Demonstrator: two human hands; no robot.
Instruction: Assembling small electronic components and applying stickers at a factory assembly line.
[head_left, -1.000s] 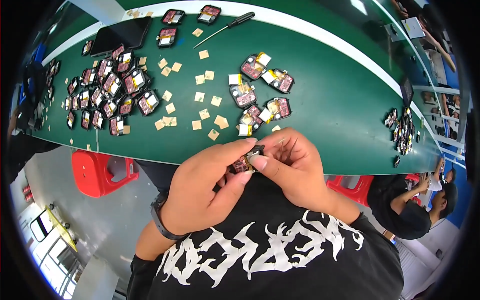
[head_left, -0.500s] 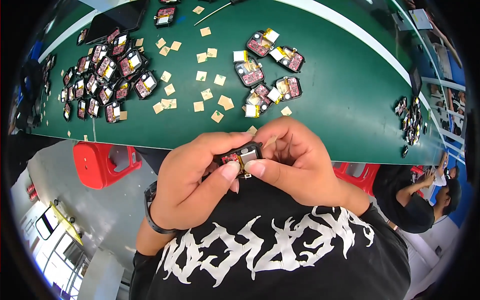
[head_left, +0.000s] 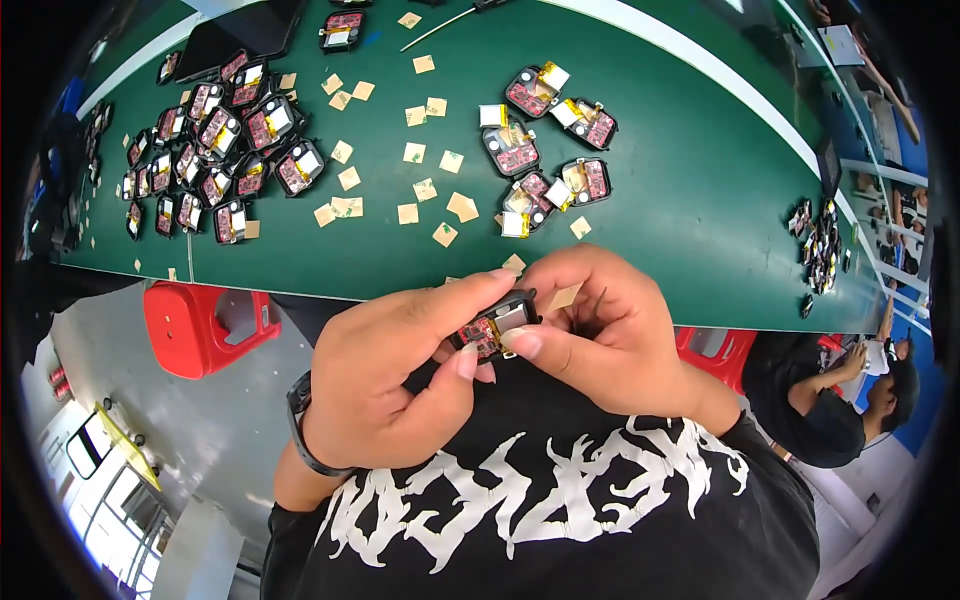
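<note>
My left hand point(head_left: 390, 365) grips a small black device casing point(head_left: 495, 326) by its left side, with the thumb along the near edge. Inside the casing show a red circuit board, yellow tape and a flat silver battery point(head_left: 513, 316). At the casing's right end, the thumb of my right hand point(head_left: 600, 330) touches the edge by the battery. A small tan paper square point(head_left: 565, 298) is held among the curled fingers of that hand. The right hand's fingertips behind the casing are partly hidden.
A pile of similar open casings point(head_left: 215, 150) covers the left of the green table point(head_left: 690, 230). Several more casings point(head_left: 512, 148) lie beyond my hands, their batteries folded out. Tan squares point(head_left: 425, 188) are scattered between. A screwdriver point(head_left: 440, 28) lies at the far edge. Red stools point(head_left: 190, 325) stand below.
Both hands and the casing have shifted slightly right. My left thumb has slid off the board to the casing's near edge, showing more of the board. The tan square has tilted among my right fingers.
</note>
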